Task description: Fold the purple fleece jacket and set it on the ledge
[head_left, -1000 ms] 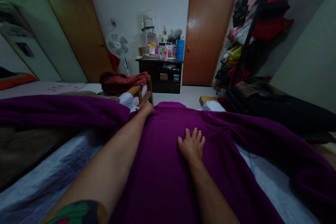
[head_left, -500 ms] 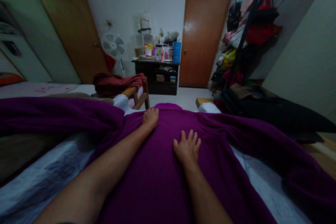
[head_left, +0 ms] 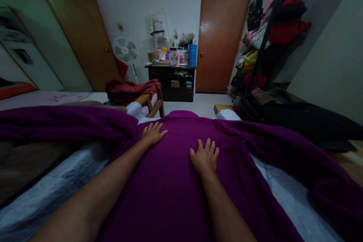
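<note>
A purple long-sleeved top [head_left: 172,174] lies spread out before me, its collar at the far end and its sleeves stretched to both sides. My left hand [head_left: 152,134] rests on the upper left of the top, below the shoulder, fingers spread. On the right half of its body lies my right hand [head_left: 204,157], palm down with the fingers apart. Neither hand grips the cloth. Under the garment shows a pale blue and white bed sheet [head_left: 289,185].
Dark folded clothing [head_left: 300,109] lies to the right. A dark red cloth [head_left: 130,90] drapes over a wooden frame [head_left: 153,106] beyond the left sleeve. Farther back stand a white fan [head_left: 124,50], a black cabinet [head_left: 170,87] and a wooden door [head_left: 224,41]; bags hang at right.
My left hand has moved left and slightly down, away from the collar, and its fingers have spread from a more curled shape. My right hand stays at nearly the same spot on the top.
</note>
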The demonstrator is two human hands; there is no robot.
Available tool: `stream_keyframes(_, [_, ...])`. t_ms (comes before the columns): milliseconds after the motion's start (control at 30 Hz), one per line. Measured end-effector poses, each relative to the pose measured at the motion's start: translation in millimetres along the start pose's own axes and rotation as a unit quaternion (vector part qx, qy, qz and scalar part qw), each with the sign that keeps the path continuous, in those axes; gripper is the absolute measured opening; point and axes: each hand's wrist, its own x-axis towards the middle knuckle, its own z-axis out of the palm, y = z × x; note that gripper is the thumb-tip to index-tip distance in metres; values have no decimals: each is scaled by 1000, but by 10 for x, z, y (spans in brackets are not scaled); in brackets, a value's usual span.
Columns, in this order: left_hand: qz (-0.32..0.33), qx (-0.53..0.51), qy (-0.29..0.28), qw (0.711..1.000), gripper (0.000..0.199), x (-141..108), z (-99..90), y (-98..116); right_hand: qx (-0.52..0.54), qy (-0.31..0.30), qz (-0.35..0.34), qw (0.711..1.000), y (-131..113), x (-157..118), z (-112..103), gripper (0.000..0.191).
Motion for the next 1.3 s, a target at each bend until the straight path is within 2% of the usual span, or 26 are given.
stream_keyframes(100, [-5,17,20,1000,67,-77,8,60,6,1,0,1000,-2,1,-1,63])
stream_keyframes(200, [20,41,39,998,59,-232,53,161,8,0,1,1000,-2,-3,-3,63])
stream_keyframes(333, [24,32,31,999,64,-463,77,176,8,-1,3,1000,3,-2,4,64])
stream_keyframes(433, [23,50,49,997,58,-675,28,241,9,-2,3,1000,10,-2,4,63])
stream_keyframes(500, [53,57,58,995,50,-885,-11,387,10,-2,-2,1000,16,-7,-4,63])
stream_keyframes(567, [110,26,27,993,49,-1156,-42,591,10,-2,-8,1000,22,-14,-16,63])
stream_keyframes(667, [107,-13,-24,994,53,-1599,-83,857,12,-3,-14,1000,31,-25,-22,62])
stream_keyframes(767, [101,-24,-88,991,67,-1975,-113,946,9,5,-16,1000,36,-27,0,61])
stream_keyframes(833, [103,-20,-104,989,74,-2159,-101,931,3,17,-18,1000,38,-24,23,61])
stream_keyframes(933, [106,-10,-76,991,75,-2340,-34,889,-2,36,-27,999,40,-24,35,60])
stream_keyframes(1000, [107,-12,-33,994,72,-2413,12,876,1,45,-39,998,43,-44,15,57])
stream_keyframes(1067, [112,-20,10,993,70,-2457,41,870,10,41,-79,996,51,-99,-23,51])
stream_keyframes(1200, [116,-35,57,991,65,-2497,56,860,23,2,-202,979,102,-334,-96,41])
stream_keyframes(1300, [115,-42,83,989,58,-2515,36,858,13,-14,-207,978,164,-586,-122,45])
